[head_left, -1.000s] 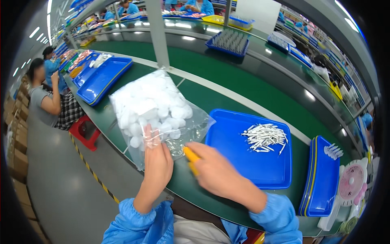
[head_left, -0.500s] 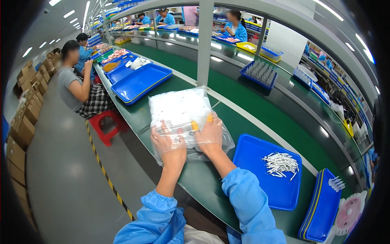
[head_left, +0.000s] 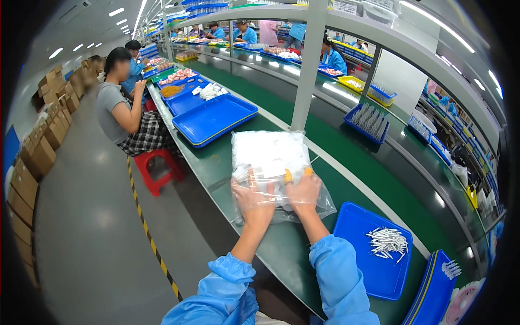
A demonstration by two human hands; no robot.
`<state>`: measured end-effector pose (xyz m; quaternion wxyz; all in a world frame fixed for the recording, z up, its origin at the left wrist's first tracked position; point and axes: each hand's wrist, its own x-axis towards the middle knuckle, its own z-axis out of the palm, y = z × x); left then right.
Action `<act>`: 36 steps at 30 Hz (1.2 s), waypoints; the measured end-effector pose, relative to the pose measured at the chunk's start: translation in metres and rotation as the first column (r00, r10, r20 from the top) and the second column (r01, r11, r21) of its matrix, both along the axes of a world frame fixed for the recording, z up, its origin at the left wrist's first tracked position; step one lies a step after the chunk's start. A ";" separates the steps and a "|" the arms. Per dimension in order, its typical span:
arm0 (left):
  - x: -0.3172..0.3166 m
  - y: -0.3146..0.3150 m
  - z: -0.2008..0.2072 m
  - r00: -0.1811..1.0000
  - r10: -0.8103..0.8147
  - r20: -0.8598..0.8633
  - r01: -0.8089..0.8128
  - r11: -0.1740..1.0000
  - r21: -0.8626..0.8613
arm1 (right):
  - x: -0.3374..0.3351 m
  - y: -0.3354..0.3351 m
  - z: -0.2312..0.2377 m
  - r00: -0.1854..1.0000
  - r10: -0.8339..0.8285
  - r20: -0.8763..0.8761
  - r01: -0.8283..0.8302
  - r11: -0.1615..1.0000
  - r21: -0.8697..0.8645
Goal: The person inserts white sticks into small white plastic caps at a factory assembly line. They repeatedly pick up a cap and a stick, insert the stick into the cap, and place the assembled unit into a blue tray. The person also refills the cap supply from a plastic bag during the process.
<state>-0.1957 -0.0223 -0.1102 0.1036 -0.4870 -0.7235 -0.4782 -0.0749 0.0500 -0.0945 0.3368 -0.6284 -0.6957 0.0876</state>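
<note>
A clear plastic bag [head_left: 319, 208] packed with white soft-looking pieces [head_left: 271, 149] lies on the green worktop in front of me. Both my hands reach into its near end, under the film. My left hand [head_left: 253, 199] lies against the near left part of the contents, fingers stretched forward and apart. My right hand [head_left: 304, 192] rests against the near right part, its fingers spread, with yellow covers on two fingertips. A reddish cover shows on my left thumb. What lies under my palms is hidden.
Right of the bag, a blue tray [head_left: 346, 260] holds a pile of thin white sticks [head_left: 388, 242]. Beyond it are stacked blue trays [head_left: 430, 287] and a pink-and-white fan [head_left: 463, 300]. Another blue tray [head_left: 216, 120] stands far left. A metal post [head_left: 307, 81] rises behind the bag. A seated person [head_left: 122, 103] works at left.
The view has shifted, so bag, trays and bench appear farther right and lower. My hands stay inside the near end of the bag, in nearly the same pose.
</note>
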 end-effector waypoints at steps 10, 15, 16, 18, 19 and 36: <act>0.007 0.007 0.007 0.971 0.055 0.231 -0.048 0.998 -0.036 | -0.003 -0.005 0.001 0.895 0.160 -0.417 -0.211 0.974 -0.079; 0.026 0.001 0.021 0.847 -0.201 0.493 0.148 0.978 0.145 | -0.007 -0.004 -0.015 0.725 0.252 -0.640 -0.330 0.944 -0.001; 0.026 0.001 0.018 0.853 -0.192 0.486 0.136 0.980 0.149 | -0.009 -0.006 -0.017 0.706 0.234 -0.669 -0.328 0.944 -0.016; 0.028 0.005 0.012 0.862 -0.183 0.472 0.118 0.979 0.164 | -0.009 -0.014 -0.015 0.665 0.196 -0.720 -0.321 0.946 -0.038; 0.031 0.005 0.009 0.852 -0.177 0.492 0.102 0.979 0.176 | -0.010 -0.019 -0.014 0.669 0.190 -0.718 -0.309 0.950 -0.037; 0.087 -0.019 0.014 0.523 -0.391 0.757 0.149 0.917 0.370 | 0.021 -0.089 0.023 0.203 -0.008 -0.979 -0.302 0.951 -0.071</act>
